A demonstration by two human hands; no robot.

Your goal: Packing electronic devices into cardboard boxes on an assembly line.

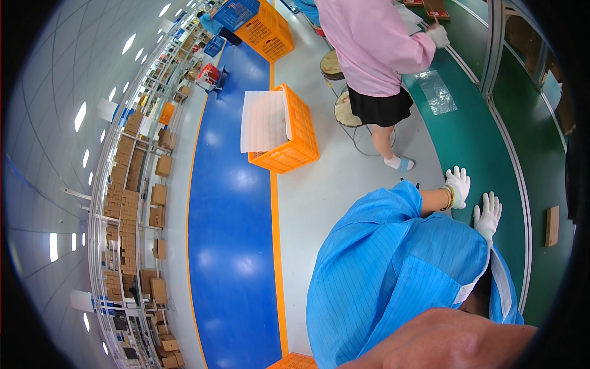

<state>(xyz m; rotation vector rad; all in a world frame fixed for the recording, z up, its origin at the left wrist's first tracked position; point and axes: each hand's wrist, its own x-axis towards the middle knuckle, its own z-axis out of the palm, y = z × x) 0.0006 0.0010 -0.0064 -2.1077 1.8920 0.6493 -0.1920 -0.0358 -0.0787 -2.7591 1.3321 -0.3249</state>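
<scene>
My left hand (457, 186), in a white glove with a yellowish band at the wrist, lies at the near edge of a green work surface (499, 166). Beside it, slightly lower right, rests my right hand (487, 216), also gloved in white. Both have their fingers spread and nothing shows in them; what lies under the palms is hidden. Light blue sleeves and coat (393, 264) fill the lower right. Beyond the pale rail to the right, a small flat brown piece (552, 226) lies on another green strip, apart from my hands.
A co-worker in a pink top (375, 46) stands farther up the surface, near a clear plastic bag (436, 92). Round stools (348, 111) stand behind them. An orange crate (301, 132) with white sheeting sits by the blue floor lane (233, 246). Carton-filled shelves (129, 209) line the left.
</scene>
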